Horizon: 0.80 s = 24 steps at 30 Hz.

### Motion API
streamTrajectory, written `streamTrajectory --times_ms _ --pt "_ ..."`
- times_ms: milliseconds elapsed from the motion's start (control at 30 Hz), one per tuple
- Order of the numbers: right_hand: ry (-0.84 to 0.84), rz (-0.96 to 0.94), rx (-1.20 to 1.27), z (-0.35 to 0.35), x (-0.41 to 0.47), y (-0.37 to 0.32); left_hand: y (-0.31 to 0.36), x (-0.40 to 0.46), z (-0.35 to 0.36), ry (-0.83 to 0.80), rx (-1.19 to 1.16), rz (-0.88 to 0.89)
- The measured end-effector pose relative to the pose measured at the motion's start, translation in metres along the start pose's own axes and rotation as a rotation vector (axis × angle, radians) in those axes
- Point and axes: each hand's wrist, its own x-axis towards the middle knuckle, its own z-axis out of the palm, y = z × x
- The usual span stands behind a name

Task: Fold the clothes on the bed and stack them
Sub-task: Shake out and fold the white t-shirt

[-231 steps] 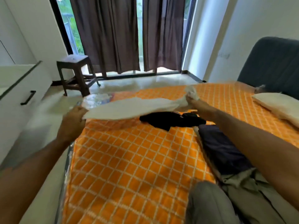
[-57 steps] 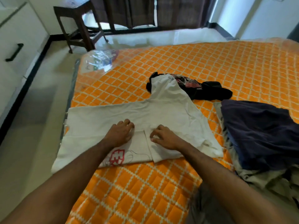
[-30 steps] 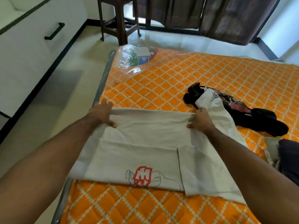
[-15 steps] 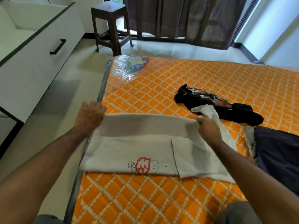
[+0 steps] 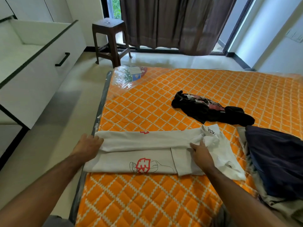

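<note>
A white T-shirt (image 5: 147, 141) with a red print lies partly folded across the near left part of the orange quilted bed (image 5: 164, 202). Its far half is turned over toward me as a long band. My left hand (image 5: 87, 145) holds the left end of that band at the bed's edge. My right hand (image 5: 200, 151) presses its right end near the collar. A crumpled black garment (image 5: 211, 110) lies farther back. A dark navy garment (image 5: 278, 154) rests on a pile at the right.
A clear plastic packet (image 5: 129, 75) lies on the bed's far left corner. A brown stool (image 5: 109, 40) stands by the dark curtains (image 5: 172, 23). A white drawer unit (image 5: 37, 63) with an open drawer is left of the bed, across a strip of floor.
Both hands have brought the shirt's far edge toward me, folding the far half over the near half. The sleeve that reached the black garment now lies folded in by the collar.
</note>
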Motion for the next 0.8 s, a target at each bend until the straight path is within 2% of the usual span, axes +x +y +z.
streamTrajectory --times_ms 100,200,300,400,467,567,733,800 --pt "-0.044 -0.015 0.014 0.002 0.002 0.002 0.000 0.001 -0.010 0.043 0.066 0.017" --pt "-0.015 -0.031 0.102 -0.010 0.000 0.001 0.015 0.013 -0.024 0.172 0.047 0.044" --pt "0.107 0.038 0.176 -0.036 0.002 0.006 0.053 0.038 -0.048 0.213 -0.132 0.098" --pt "0.222 0.114 0.178 -0.062 0.011 0.023 0.114 0.065 -0.080 0.274 -0.326 0.286" --pt "0.224 0.139 0.178 -0.076 0.021 0.036 0.161 0.077 -0.100 0.242 -0.463 0.383" --pt "0.142 0.153 0.151 -0.089 0.043 0.051 0.225 0.090 -0.127 0.173 -0.538 0.439" --pt "-0.224 0.085 0.123 -0.096 0.075 0.076 0.289 0.115 -0.161 0.162 -0.686 0.458" --pt "-0.248 0.065 0.057 -0.095 0.082 0.082 0.308 0.123 -0.176 0.056 -0.894 0.436"
